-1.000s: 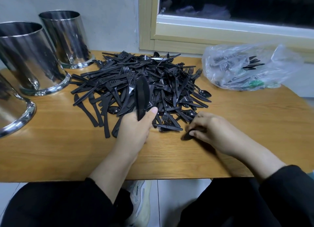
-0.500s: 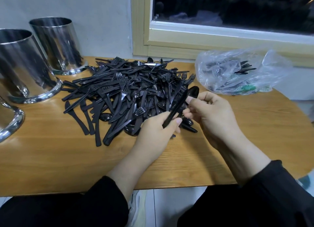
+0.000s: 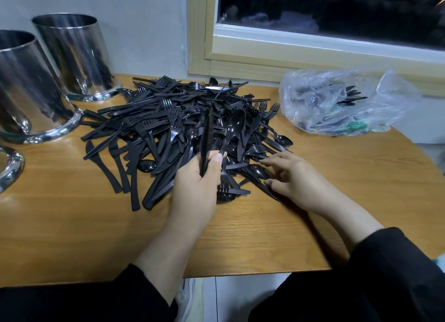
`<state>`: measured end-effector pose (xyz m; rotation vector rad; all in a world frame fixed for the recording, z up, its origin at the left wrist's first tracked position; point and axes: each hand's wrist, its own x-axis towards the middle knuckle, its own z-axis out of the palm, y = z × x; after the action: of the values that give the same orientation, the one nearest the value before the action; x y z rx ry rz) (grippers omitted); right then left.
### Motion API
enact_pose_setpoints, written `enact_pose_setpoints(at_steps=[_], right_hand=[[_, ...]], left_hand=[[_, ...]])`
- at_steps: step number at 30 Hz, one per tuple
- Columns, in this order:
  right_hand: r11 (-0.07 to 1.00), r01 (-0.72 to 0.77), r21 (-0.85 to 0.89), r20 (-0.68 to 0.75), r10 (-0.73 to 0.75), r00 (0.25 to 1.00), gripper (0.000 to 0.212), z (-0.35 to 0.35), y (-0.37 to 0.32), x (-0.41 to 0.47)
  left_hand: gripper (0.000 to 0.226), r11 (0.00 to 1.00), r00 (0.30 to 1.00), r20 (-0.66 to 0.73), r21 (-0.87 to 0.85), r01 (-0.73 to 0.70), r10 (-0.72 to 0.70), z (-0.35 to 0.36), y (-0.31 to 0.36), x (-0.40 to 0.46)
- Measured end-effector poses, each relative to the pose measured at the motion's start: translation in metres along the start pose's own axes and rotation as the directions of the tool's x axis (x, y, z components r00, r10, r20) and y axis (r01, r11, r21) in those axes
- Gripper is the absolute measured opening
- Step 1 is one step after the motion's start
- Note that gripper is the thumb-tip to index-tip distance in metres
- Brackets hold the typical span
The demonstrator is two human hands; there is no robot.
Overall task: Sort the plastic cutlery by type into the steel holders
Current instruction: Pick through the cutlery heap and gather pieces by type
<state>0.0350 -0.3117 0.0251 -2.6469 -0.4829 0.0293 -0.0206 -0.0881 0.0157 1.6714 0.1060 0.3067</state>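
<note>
Black cutlery pile (image 3: 183, 129): forks, knives and spoons heaped together mid-table, between the steel holders on the left and the bag on the right.
Head view, left hand (image 3: 199, 184): fingers and thumb curled round a bundle of spoons (image 3: 206, 138) seen edge-on, plus one spoon (image 3: 232, 131) splayed to the right with its bowl facing the camera; both stand upright over the near edge of the pile.
Head view, right hand (image 3: 292, 177): fingers spread and nearly straight, holding nothing, fingertips (image 3: 263, 161) lying on loose pieces at the right near edge of the pile.
Change vs 0.5 s ago: the right hand was then raised, pinching a spoon by its bowl end against the left hand's bundle; it has since let go and dropped to the pile, and that spoon now sits in the left hand.
Change vs 1.0 s ago: the bundle in the left hand has gained a spoon.
Steel holders: far holder (image 3: 72, 54), middle holder (image 3: 29, 88) and the rim of a third holder (image 3: 10, 167) at the left table edge; contents not visible.
Plastic bag (image 3: 342, 102): clear, crumpled, back right under the window, more black cutlery inside.
Table (image 3: 72, 237): wood grain.
</note>
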Motion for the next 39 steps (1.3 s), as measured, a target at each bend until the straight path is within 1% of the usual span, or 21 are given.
enact_pose_setpoints(at_steps=[4, 9, 12, 16, 19, 21, 23, 26, 28, 32, 34, 36, 39], right_hand=[[1.0, 0.005, 0.0, 0.013, -0.005, 1.0, 0.05, 0.002, 0.0, 0.002], [0.998, -0.005, -0.056, -0.041, 0.002, 0.999, 0.036, 0.009, -0.006, 0.006], [0.99, 0.023, -0.136, -0.115, -0.039, 0.993, 0.032, 0.013, -0.005, 0.004], [0.981, -0.021, -0.195, -0.247, -0.028, 0.969, 0.021, 0.015, -0.002, 0.001], [0.977, -0.036, -0.21, -0.307, -0.031, 0.951, 0.014, 0.014, 0.0, 0.004], [0.982, -0.038, -0.184, -0.365, -0.032, 0.93, 0.01, 0.009, 0.0, 0.004], [0.986, -0.026, -0.163, -0.445, -0.05, 0.894, 0.009, 0.0, 0.0, 0.003], [0.987, 0.011, -0.162, -0.544, -0.098, 0.833, 0.01, -0.02, -0.002, 0.004], [0.987, 0.033, -0.158, -0.579, -0.12, 0.807, 0.011, -0.036, -0.006, 0.004], [0.989, 0.065, -0.133, -0.591, -0.131, 0.796, 0.016, -0.065, -0.021, 0.003], [0.991, 0.108, -0.081, -0.552, -0.135, 0.823, 0.017, -0.074, -0.033, 0.001], [0.988, 0.158, -0.004, -0.473, -0.141, 0.87, 0.022, -0.075, -0.046, 0.0], [0.977, 0.214, 0.0, -0.403, -0.196, 0.894, 0.027, -0.062, -0.061, 0.003]], left_hand=[[0.031, 1.0, 0.999, -0.044, 0.024, -0.001, 0.002, -0.001, -0.002, 0.0], [0.037, 0.998, 0.999, -0.04, 0.059, -0.021, 0.023, 0.001, 0.002, -0.003], [0.039, 0.997, 0.998, -0.049, 0.076, -0.021, 0.025, 0.0, 0.003, -0.003], [0.037, 0.998, 0.997, -0.079, 0.067, 0.001, 0.004, 0.001, 0.003, -0.003], [0.035, 0.999, 0.996, -0.088, 0.049, 0.013, -0.008, 0.0, 0.003, -0.003], [0.027, 1.0, 0.995, -0.101, 0.005, 0.026, -0.026, -0.001, 0.004, -0.003], [0.02, 0.999, 0.992, -0.12, -0.027, 0.033, -0.036, -0.002, 0.004, -0.003], [0.017, 0.999, 0.987, -0.158, -0.029, 0.027, -0.031, -0.006, 0.004, -0.004], [0.016, 1.0, 0.983, -0.184, -0.014, 0.021, -0.023, -0.008, 0.004, -0.005], [0.017, 1.0, 0.98, -0.196, 0.018, 0.011, -0.007, -0.012, 0.005, -0.006], [0.02, 0.999, 0.981, -0.191, 0.039, 0.011, -0.003, -0.013, 0.006, -0.007], [0.021, 0.999, 0.984, -0.179, 0.051, 0.018, -0.008, -0.015, 0.007, -0.008], [0.022, 0.999, 0.991, -0.123, -0.013, 0.05, -0.051, -0.017, 0.007, -0.01]])
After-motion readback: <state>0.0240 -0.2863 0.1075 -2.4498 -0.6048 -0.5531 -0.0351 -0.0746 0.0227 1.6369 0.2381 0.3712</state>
